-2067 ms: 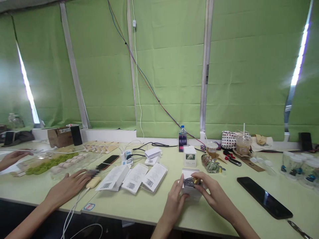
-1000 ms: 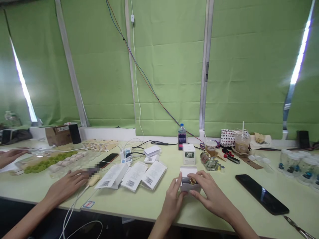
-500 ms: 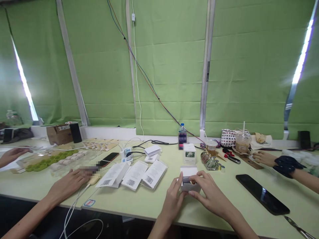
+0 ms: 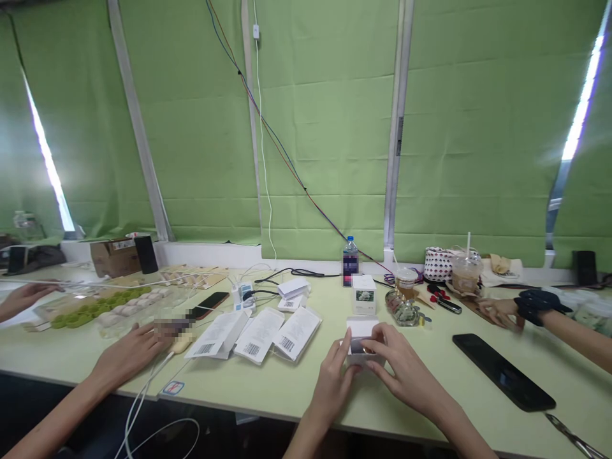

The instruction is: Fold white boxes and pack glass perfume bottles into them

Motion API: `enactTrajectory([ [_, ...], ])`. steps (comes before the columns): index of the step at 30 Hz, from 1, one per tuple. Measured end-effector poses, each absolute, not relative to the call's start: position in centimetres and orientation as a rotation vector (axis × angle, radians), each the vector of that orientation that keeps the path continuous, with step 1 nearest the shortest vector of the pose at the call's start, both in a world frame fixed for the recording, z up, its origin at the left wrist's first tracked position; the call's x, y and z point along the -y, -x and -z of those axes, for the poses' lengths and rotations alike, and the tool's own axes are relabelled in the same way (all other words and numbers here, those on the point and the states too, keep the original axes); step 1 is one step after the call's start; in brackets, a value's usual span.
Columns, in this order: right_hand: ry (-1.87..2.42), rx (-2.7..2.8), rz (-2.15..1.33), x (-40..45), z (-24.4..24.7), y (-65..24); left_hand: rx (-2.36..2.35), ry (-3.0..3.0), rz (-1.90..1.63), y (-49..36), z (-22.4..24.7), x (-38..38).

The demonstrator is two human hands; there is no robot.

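White box (image 4: 362,359) between left hand (image 4: 331,377) and right hand (image 4: 405,364)

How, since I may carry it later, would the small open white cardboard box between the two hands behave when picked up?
The small open white cardboard box is probably light, given its size. Its raised flap looks thin, so may bend easily. With the top open, the partly hidden contents could spill if tipped.

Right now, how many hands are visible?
5: your left hand and right hand on the open box; others': a third hand at the left edge, a fourth hand left of the packets, a fifth hand at right. More may be hidden.
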State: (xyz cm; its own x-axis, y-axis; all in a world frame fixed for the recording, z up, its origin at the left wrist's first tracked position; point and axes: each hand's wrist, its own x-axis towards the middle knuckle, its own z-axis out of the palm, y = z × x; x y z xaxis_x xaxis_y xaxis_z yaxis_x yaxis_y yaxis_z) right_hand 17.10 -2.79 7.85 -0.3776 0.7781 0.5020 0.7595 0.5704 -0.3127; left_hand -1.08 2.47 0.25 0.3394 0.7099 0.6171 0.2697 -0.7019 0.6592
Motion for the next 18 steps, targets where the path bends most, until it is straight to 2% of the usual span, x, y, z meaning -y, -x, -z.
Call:
enactTrajectory([
  [18, 1.190, 2.108, -0.112, 2.01, -6.98, -17.38, -0.848, -1.856, -1.301, 0.63, -1.26, -1.95],
])
